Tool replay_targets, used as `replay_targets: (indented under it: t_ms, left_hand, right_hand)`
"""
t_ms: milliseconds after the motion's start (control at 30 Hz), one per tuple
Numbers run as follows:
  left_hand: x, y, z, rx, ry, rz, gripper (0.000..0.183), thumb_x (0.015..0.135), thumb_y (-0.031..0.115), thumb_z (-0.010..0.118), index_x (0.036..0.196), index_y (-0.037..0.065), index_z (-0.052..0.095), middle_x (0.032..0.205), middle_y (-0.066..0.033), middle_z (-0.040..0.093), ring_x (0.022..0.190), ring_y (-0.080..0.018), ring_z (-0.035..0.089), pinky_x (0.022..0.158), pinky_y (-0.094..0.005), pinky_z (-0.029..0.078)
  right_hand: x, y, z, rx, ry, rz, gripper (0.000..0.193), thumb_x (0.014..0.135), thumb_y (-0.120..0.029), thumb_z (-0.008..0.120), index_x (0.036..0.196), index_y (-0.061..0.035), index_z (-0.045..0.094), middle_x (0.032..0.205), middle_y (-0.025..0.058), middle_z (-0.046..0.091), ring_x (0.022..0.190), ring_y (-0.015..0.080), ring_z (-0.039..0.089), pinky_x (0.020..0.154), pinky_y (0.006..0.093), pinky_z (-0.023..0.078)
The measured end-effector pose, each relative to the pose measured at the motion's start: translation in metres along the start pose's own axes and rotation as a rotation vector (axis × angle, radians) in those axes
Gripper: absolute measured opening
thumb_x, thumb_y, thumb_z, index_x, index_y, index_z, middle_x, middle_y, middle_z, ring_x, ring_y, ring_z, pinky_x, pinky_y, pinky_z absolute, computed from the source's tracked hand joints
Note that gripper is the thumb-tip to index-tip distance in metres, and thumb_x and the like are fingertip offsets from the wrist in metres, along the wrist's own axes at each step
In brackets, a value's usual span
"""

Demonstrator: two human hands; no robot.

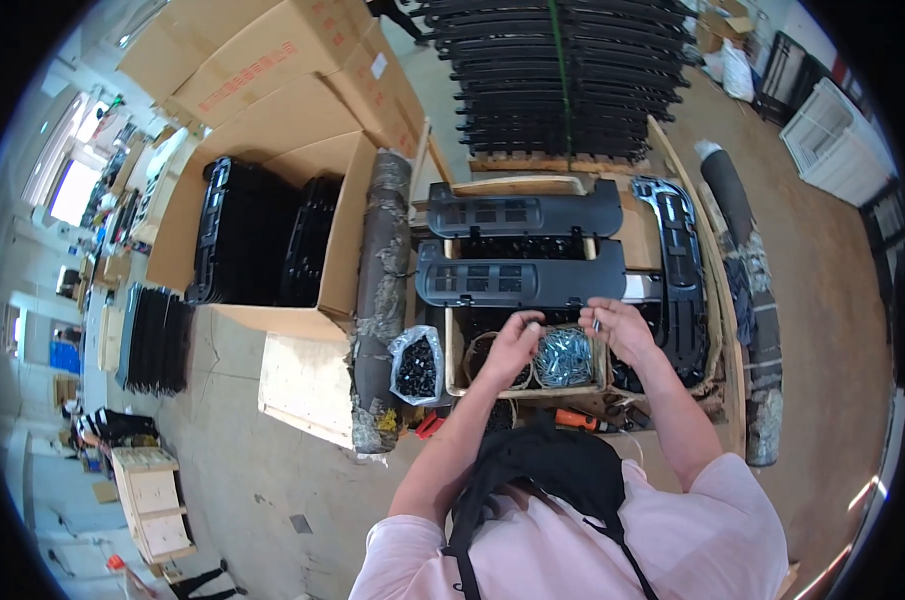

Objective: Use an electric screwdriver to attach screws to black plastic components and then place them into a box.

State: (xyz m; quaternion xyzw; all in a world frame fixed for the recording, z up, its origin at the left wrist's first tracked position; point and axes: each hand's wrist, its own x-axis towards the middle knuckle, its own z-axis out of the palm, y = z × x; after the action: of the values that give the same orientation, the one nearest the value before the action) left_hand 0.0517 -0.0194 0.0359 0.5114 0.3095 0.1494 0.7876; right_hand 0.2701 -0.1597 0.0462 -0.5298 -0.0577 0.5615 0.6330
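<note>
Two long dark grey plastic panels with window-like grilles lie one behind the other across a wooden workbench tray. The nearer panel is just beyond my hands, and the farther panel sits behind it. My left hand is closed in a pinch beside the nearer panel's front edge; what it holds, if anything, is too small to name. My right hand pinches a small dark piece close to the same edge. Below and between the hands stands a round container of silvery screws. A second round container is partly hidden by my left forearm.
A clear bag of small black parts sits at left beside a wrapped grey post. An open carton holds black panels. More black mouldings lie at right. An orange-handled tool lies near my body. Stacked black bars stand behind.
</note>
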Motion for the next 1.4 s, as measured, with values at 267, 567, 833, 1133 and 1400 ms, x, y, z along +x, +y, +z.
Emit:
replay_targets:
  t_ms: [267, 567, 833, 1133, 1400]
  left_hand:
    - [-0.035, -0.037, -0.002, 0.017, 0.034, -0.013, 0.029, 0.106, 0.016, 0.059, 0.132, 0.006, 0.056, 0.102, -0.0001, 0.066, 0.076, -0.0051, 0.052, 0.065, -0.0209, 0.044]
    - [-0.042, -0.093, -0.018, 0.201, 0.265, 0.138, 0.031, 0.097, 0.019, 0.072, 0.123, 0.006, 0.063, 0.1, -0.0043, 0.068, 0.087, -0.0107, 0.063, 0.073, -0.0306, 0.055]
    - [-0.067, -0.05, -0.004, 0.07, 0.218, 0.023, 0.027, 0.098, 0.026, 0.069, 0.113, 0.004, 0.065, 0.086, -0.0029, 0.067, 0.069, -0.0116, 0.063, 0.058, -0.0291, 0.052]
    - [-0.075, -0.038, 0.001, -0.097, 0.266, -0.032, 0.017, 0.103, 0.023, 0.061, 0.101, 0.007, 0.065, 0.083, -0.0021, 0.069, 0.065, -0.0122, 0.062, 0.053, -0.0299, 0.048]
    - [-0.072, -0.05, -0.007, -0.238, 0.251, -0.057, 0.02, 0.105, 0.027, 0.058, 0.113, 0.008, 0.059, 0.085, -0.0023, 0.067, 0.066, -0.0136, 0.06, 0.053, -0.0296, 0.046]
  right_hand:
    - [0.003, 0.05, 0.025, -0.16, -0.078, 0.091, 0.025, 0.105, -0.03, 0.064, 0.106, -0.005, 0.064, 0.097, 0.0061, 0.074, 0.072, 0.0123, 0.067, 0.055, 0.0236, 0.046]
    - [0.006, 0.057, 0.056, -0.196, -0.25, 0.16, 0.037, 0.101, -0.014, 0.064, 0.136, -0.001, 0.059, 0.113, 0.0062, 0.068, 0.091, 0.0117, 0.062, 0.068, 0.0201, 0.045]
    - [0.035, 0.079, 0.052, -0.333, -0.332, -0.06, 0.021, 0.105, -0.009, 0.061, 0.124, -0.0021, 0.06, 0.102, 0.0077, 0.072, 0.075, 0.0081, 0.061, 0.056, 0.0189, 0.044]
    - [0.035, 0.086, 0.069, -0.384, -0.314, -0.195, 0.018, 0.104, -0.008, 0.06, 0.121, -0.0004, 0.059, 0.109, 0.012, 0.069, 0.093, 0.0152, 0.065, 0.081, 0.0267, 0.054]
    - [0.032, 0.08, 0.082, -0.38, -0.33, -0.182, 0.02, 0.104, -0.011, 0.063, 0.122, -0.0017, 0.06, 0.106, 0.0094, 0.07, 0.08, 0.008, 0.061, 0.071, 0.0223, 0.05]
